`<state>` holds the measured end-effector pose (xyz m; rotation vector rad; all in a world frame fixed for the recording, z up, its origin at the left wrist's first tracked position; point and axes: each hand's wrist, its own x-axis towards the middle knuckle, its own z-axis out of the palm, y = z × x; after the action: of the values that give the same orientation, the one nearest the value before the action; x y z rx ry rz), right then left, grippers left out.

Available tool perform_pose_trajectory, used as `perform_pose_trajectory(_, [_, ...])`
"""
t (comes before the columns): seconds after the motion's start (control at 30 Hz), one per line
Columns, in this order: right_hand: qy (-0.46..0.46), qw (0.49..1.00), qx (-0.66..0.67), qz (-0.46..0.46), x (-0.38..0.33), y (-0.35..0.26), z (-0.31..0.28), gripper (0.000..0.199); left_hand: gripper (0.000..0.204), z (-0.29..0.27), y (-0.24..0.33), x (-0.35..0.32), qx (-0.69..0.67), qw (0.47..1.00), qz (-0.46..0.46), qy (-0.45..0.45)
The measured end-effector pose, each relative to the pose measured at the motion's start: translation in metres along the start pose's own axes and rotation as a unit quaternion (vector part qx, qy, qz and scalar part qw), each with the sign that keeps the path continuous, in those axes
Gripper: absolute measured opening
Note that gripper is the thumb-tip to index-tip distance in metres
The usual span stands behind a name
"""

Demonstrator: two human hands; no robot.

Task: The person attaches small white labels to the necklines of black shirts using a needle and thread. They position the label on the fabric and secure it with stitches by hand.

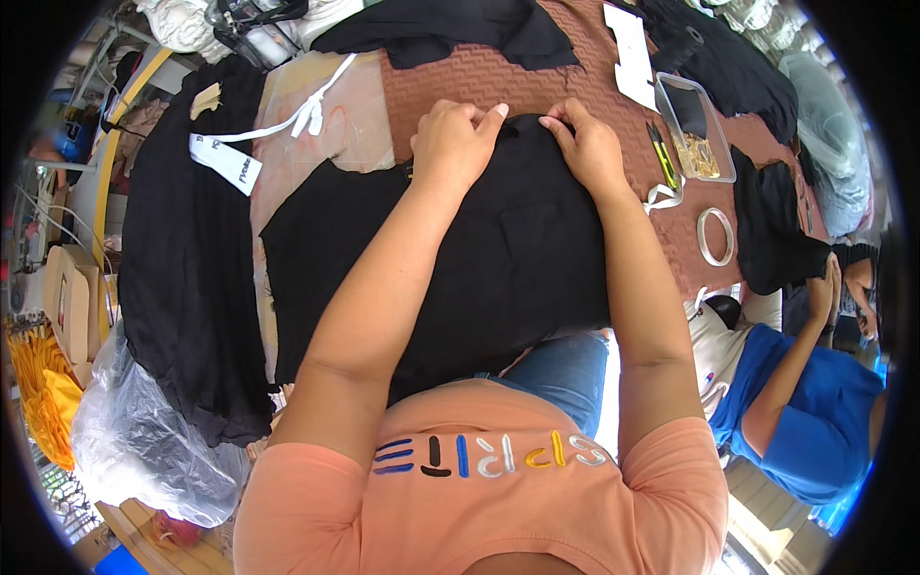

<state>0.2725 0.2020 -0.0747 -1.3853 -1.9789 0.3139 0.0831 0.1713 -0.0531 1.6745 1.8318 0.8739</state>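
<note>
A black piece of cloth (517, 230) lies spread over the table in front of me and hangs down to my lap. At its far edge my left hand (458, 139) is closed, thumb and fingers pinching the fabric. A short way to the right, my right hand (586, 149) pinches the same edge between thumb and fingers. Between the two hands the edge looks slightly bunched; finer detail there is too small to tell. A small yellowish mark shows on the cloth beside my left wrist.
Right of the cloth are yellow-and-black thread snips (661, 153), a see-through plastic box (730, 172) with gold-coloured pins, and a tape roll (715, 237). Black cloth (196, 259) with a white tag (225, 165) lies left. A person in blue (805, 412) handles black cloth at right.
</note>
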Motion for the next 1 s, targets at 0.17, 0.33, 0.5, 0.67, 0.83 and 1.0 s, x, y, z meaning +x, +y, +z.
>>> perform_pose_trajectory(0.17, [0.005,0.999,0.043,0.001,-0.001,0.006,-0.001,0.018,0.041,0.025,0.008,-0.014,0.019,0.998,0.017,0.056])
perform_pose_trajectory(0.33, [0.01,0.994,0.107,-0.016,-0.001,0.004,-0.004,0.014,0.043,0.034,0.0,-0.006,-0.027,0.992,0.056,0.111])
perform_pose_trajectory(0.5, [0.023,0.993,0.11,-0.032,-0.001,-0.009,-0.012,0.013,0.034,0.032,-0.003,0.0,-0.239,0.968,0.059,0.037])
perform_pose_trajectory(0.67, [0.008,0.989,0.15,-0.015,-0.003,-0.009,-0.015,0.016,0.025,0.027,-0.006,-0.001,-0.304,0.953,0.014,-0.009])
perform_pose_trajectory(0.83, [-0.007,0.993,0.106,-0.047,-0.004,-0.006,-0.022,0.017,0.024,0.028,-0.012,-0.002,-0.253,0.959,0.128,0.018])
perform_pose_trajectory(1.0, [0.022,0.99,0.131,-0.056,-0.003,-0.008,-0.023,0.014,0.026,0.03,-0.008,-0.008,-0.056,0.977,0.206,-0.005])
